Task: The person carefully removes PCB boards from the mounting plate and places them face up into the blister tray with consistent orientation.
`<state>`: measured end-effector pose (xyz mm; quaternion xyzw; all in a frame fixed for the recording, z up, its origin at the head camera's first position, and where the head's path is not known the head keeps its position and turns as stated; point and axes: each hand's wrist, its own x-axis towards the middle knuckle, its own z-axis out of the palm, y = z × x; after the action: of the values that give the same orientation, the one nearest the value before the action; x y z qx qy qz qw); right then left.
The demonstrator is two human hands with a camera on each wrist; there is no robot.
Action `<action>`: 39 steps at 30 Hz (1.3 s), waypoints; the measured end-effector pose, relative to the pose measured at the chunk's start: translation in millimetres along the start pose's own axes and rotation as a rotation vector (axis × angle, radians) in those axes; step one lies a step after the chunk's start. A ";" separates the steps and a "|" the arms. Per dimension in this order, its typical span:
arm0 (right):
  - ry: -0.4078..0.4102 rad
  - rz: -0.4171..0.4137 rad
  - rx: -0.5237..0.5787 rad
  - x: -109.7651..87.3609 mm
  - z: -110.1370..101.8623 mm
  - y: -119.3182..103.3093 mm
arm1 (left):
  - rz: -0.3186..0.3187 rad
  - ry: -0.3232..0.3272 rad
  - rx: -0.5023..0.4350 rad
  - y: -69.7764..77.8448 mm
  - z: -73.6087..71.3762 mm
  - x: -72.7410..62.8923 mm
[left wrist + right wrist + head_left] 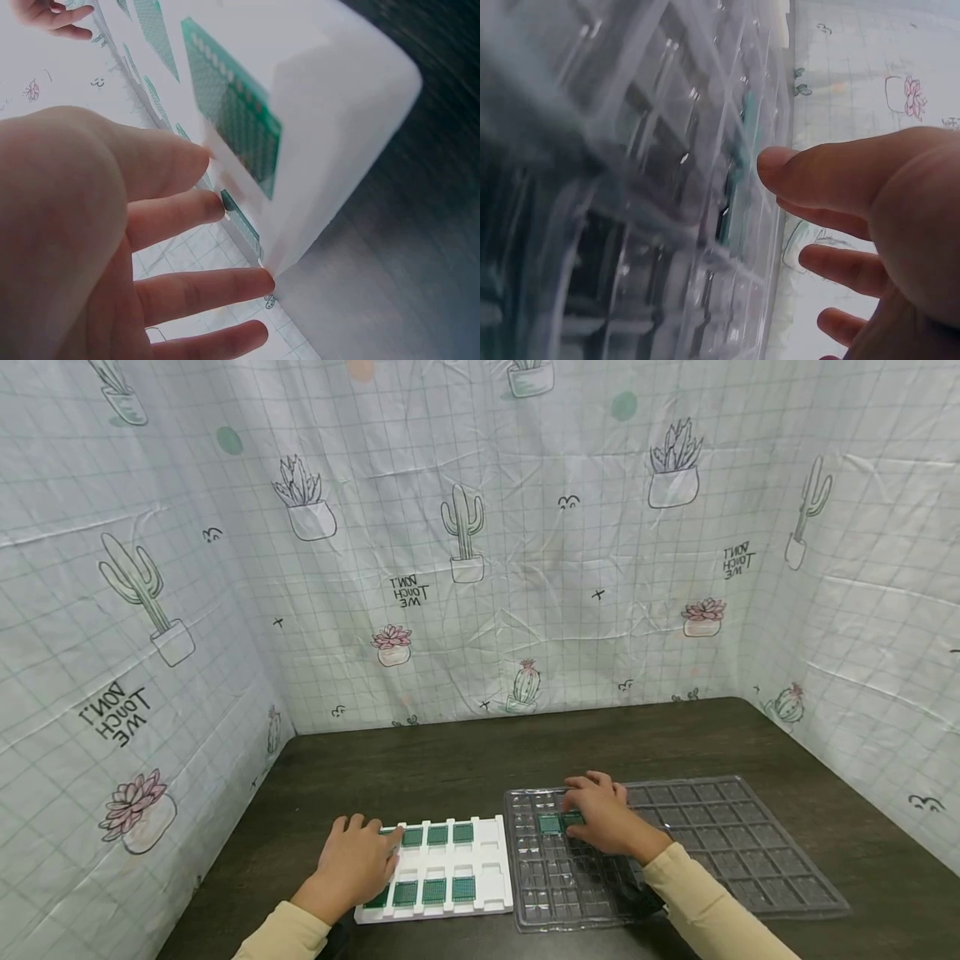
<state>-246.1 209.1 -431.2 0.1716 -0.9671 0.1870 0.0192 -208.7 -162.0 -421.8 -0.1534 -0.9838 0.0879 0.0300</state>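
Note:
My left hand (352, 862) rests over the left end of a white tray (497, 885), its fingers loosely spread by the tray's edge. Green circuit boards (437, 835) sit in two rows of slots there; the hand covers some of the left ones. Over a clear plastic tray (720, 847), my right hand (602, 812) reaches down at the back left. Its thumb and index finger span a second green circuit board (572, 818), pinching it low at its cell, with the other fingers extended. One more circuit board (550, 824) lies flat in the cell just left of it.
Both trays lie side by side on a dark wooden table (405, 768). At the white tray's right end are two bare slots. A pale curtain (525, 568) printed with cacti hangs behind the table and along both sides.

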 end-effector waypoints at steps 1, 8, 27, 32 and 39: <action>0.001 -0.005 0.000 0.2 0.0 -1.3 | 0.000 0.001 0.000 0.1 0.0 0.1; -0.010 -0.006 0.002 0.4 -1.8 -9.0 | 0.001 0.003 0.004 -0.9 0.0 0.3; -0.014 -0.049 0.066 5.7 2.0 -17.3 | 0.002 0.000 -0.006 -1.1 -1.9 0.2; -0.012 -0.076 0.081 7.9 3.8 -20.6 | 0.003 0.002 -0.008 -1.3 -2.8 -0.3; -0.030 -0.108 0.109 11.2 5.1 -26.8 | 0.003 0.004 -0.005 -1.9 -1.8 -0.6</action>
<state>-247.4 180.3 -425.3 0.2269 -0.9450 0.2356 0.0054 -208.5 -163.7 -419.6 -0.1551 -0.9837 0.0852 0.0313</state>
